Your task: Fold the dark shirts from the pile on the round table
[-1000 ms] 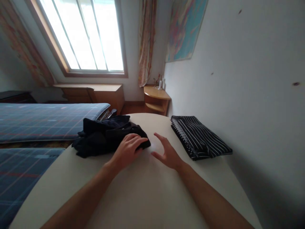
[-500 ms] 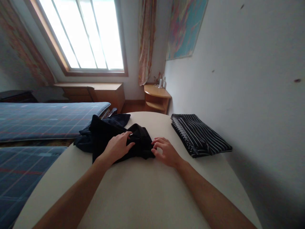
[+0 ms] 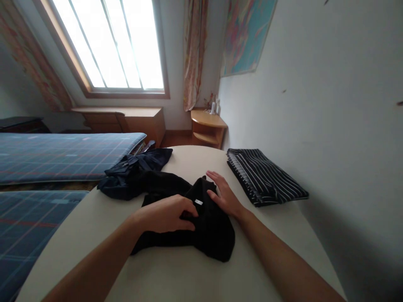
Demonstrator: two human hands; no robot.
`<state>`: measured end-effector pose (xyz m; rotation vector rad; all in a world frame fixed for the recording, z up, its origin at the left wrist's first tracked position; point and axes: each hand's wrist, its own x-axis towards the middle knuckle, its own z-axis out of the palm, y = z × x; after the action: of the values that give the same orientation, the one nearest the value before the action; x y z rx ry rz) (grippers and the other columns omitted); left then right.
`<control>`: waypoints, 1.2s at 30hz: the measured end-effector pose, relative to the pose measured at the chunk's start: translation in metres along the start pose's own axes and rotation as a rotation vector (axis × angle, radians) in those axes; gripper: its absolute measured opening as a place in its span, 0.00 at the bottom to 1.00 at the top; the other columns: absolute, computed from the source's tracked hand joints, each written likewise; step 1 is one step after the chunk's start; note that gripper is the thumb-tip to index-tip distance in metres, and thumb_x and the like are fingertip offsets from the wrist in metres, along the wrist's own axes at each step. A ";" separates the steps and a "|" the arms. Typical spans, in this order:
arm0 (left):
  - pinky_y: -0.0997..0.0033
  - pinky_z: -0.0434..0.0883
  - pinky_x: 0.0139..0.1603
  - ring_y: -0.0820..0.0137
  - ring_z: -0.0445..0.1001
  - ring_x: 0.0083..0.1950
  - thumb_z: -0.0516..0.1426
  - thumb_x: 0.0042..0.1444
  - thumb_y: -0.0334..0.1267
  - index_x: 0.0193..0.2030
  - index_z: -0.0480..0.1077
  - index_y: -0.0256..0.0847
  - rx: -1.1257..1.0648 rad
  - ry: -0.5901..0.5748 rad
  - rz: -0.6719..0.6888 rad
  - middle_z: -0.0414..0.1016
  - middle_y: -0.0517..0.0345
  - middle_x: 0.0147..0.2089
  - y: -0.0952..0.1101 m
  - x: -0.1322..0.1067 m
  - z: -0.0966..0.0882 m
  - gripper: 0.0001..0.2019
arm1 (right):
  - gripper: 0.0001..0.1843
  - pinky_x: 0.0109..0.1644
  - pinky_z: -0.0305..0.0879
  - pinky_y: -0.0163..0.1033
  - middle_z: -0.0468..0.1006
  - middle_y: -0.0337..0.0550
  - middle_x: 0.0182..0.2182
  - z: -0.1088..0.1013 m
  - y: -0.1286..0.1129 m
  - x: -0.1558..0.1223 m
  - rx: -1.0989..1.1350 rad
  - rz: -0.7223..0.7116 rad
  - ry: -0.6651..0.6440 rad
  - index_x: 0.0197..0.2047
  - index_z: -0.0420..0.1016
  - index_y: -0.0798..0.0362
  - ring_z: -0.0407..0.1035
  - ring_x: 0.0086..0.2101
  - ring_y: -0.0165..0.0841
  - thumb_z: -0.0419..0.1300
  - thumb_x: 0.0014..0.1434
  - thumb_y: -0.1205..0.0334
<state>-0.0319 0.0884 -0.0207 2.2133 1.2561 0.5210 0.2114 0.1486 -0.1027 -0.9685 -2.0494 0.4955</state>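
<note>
A crumpled black garment (image 3: 217,235) with a small white label (image 3: 198,202) lies on the pale round table (image 3: 163,272) before me. My left hand (image 3: 168,214) is on the garment's middle, its fingers curled into the cloth and its thumb stretched along it; the fingertips are partly hidden. Flat along the garment's right edge rests my right hand (image 3: 225,195), open, fingers extended and touching the fabric. Behind the garment to the left is a bunched dark navy cloth (image 3: 126,176), which one black sleeve-like part touches.
A folded black-and-white striped cloth (image 3: 267,176) sits at the table's right, near the white wall (image 3: 330,126). Blue plaid mattresses (image 3: 69,155) stand left of the table. A corner shelf (image 3: 208,119) and a wooden desk (image 3: 145,119) are beyond, below the window.
The black garment has come towards me and to the right, uncovering more navy cloth and showing the white label. My left hand moved right and nearer; my right hand shifted slightly and straightened its fingers.
</note>
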 end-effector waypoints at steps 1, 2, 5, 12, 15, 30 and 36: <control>0.71 0.72 0.42 0.65 0.78 0.37 0.65 0.52 0.41 0.36 0.80 0.46 0.009 -0.085 0.103 0.80 0.60 0.36 0.000 0.002 -0.005 0.05 | 0.29 0.68 0.52 0.56 0.69 0.52 0.61 0.001 0.002 0.000 0.038 0.043 -0.029 0.66 0.62 0.50 0.61 0.62 0.44 0.56 0.63 0.53; 0.70 0.72 0.46 0.65 0.77 0.41 0.62 0.56 0.40 0.39 0.80 0.47 0.035 -0.118 0.185 0.80 0.60 0.40 -0.002 0.004 -0.009 0.06 | 0.29 0.65 0.57 0.55 0.73 0.52 0.57 0.002 0.003 0.000 0.088 0.091 -0.048 0.66 0.62 0.50 0.65 0.59 0.44 0.56 0.63 0.53; 0.65 0.69 0.56 0.62 0.75 0.50 0.58 0.61 0.41 0.45 0.78 0.47 0.174 0.111 0.218 0.78 0.56 0.46 -0.015 0.013 -0.016 0.09 | 0.28 0.53 0.69 0.47 0.78 0.47 0.45 0.005 0.006 0.002 0.231 0.196 0.014 0.63 0.64 0.50 0.74 0.46 0.39 0.58 0.62 0.51; 0.51 0.62 0.66 0.48 0.62 0.69 0.59 0.58 0.52 0.69 0.56 0.35 0.374 0.218 -0.198 0.60 0.37 0.70 -0.062 0.021 0.005 0.37 | 0.15 0.39 0.70 0.40 0.80 0.46 0.38 0.000 0.018 0.010 0.222 0.276 0.371 0.41 0.78 0.52 0.72 0.34 0.36 0.58 0.62 0.50; 0.55 0.68 0.59 0.49 0.73 0.60 0.56 0.60 0.53 0.63 0.63 0.38 0.389 0.105 -0.230 0.73 0.39 0.60 -0.061 0.020 0.007 0.29 | 0.15 0.40 0.70 0.41 0.81 0.47 0.37 -0.003 0.024 0.010 0.230 0.302 0.400 0.41 0.79 0.53 0.73 0.36 0.38 0.57 0.62 0.52; 0.75 0.69 0.23 0.70 0.75 0.25 0.57 0.57 0.48 0.43 0.69 0.41 -0.229 -0.031 -0.140 0.75 0.62 0.27 -0.026 0.015 -0.012 0.13 | 0.17 0.55 0.68 0.48 0.80 0.48 0.49 -0.002 0.018 0.008 0.314 0.253 0.363 0.50 0.77 0.52 0.73 0.48 0.40 0.58 0.60 0.56; 0.63 0.75 0.45 0.62 0.81 0.44 0.60 0.57 0.49 0.74 0.43 0.37 -0.192 0.350 -0.231 0.78 0.43 0.53 -0.047 0.027 0.007 0.45 | 0.25 0.50 0.71 0.47 0.75 0.55 0.55 -0.001 0.033 0.011 0.218 0.293 0.465 0.59 0.69 0.54 0.72 0.51 0.43 0.57 0.62 0.52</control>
<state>-0.0455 0.1301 -0.0532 1.8405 1.5426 0.9222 0.2235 0.1781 -0.1172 -1.1339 -1.4189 0.5708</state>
